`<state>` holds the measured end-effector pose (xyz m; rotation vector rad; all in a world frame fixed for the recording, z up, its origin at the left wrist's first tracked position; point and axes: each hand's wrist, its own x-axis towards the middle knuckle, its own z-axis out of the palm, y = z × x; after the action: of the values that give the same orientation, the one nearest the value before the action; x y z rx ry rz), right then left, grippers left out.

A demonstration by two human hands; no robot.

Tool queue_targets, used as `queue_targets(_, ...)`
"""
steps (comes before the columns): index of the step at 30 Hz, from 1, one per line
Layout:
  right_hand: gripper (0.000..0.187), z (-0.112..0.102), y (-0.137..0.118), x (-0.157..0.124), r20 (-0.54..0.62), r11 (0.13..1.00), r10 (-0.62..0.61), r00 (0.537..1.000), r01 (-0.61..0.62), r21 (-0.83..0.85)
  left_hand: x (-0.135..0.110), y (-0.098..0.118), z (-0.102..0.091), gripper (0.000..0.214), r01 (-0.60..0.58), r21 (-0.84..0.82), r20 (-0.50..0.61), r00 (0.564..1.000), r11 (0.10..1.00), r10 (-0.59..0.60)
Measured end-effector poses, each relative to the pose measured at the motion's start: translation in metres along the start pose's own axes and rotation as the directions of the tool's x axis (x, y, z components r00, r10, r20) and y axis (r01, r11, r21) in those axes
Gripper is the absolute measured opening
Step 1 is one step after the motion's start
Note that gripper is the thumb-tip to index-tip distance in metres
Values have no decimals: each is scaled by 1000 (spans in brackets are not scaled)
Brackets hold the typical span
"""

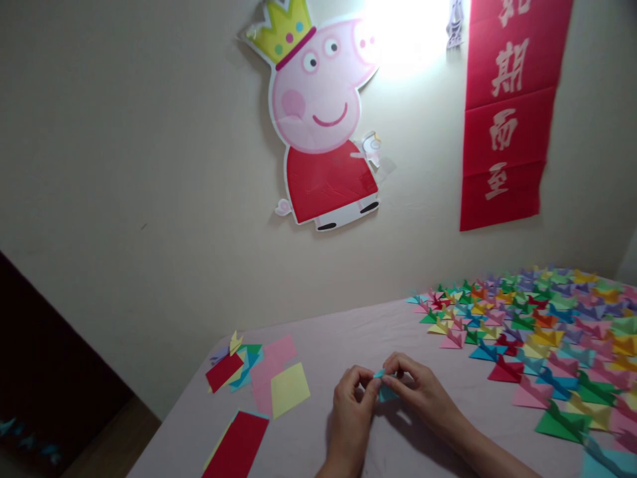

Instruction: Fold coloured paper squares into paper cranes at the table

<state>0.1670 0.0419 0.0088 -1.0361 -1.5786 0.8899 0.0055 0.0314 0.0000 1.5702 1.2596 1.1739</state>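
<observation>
Red banner (517, 103) on the wall (149, 146), lettered vertically in pale Chinese characters (510, 66). From top to bottom: one character cut off by the upper edge of view, only partly visible; then 期, 而 and 至, each legible.

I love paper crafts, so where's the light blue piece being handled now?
In the head view, the light blue piece is low, right of centre, between the left hand and right hand, left of the folded figures.

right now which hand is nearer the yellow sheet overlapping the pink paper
Left. The left hand is right of the yellow sheet; the right hand is farther right, past the left.
</observation>
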Motion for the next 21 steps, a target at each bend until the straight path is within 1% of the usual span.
queue_targets(4,22,1,4,-1,-4,1000,3,1000,-3,-25,-1,4,-2,29,-44,25,-19,999,999,45)
queue_targets(6,20,1,5,-1,-20,1000,15,1000,-16,-7,-1,5,-2,27,-54,40,-21,998,998,54)
queue_targets(7,22,1,6,-1,-22,1000,23,999,-23,5,-1,5,-2,27,-61,50,-22,998,997,62)
queue_targets(9,26,2,5,-1,-3,999,38,999,-38,11,-2,5,-2,26,-81,79,-29,996,994,83)
queue_targets(12,25,2,4,0,46,999,46,998,-46,-2,-2,5,-2,23,-96,129,-45,994,987,103)
queue_targets(15,27,3,4,0,69,997,76,995,-77,23,-3,3,-1,22,-72,149,-56,995,986,81)
queue_targets(18,29,4,5,-1,86,994,93,992,-98,47,-3,0,0,25,-34,120,-47,998,992,40)
queue_targets(21,30,4,5,-1,91,994,97,991,-101,44,-2,-3,1,26,-36,91,-31,999,995,39)
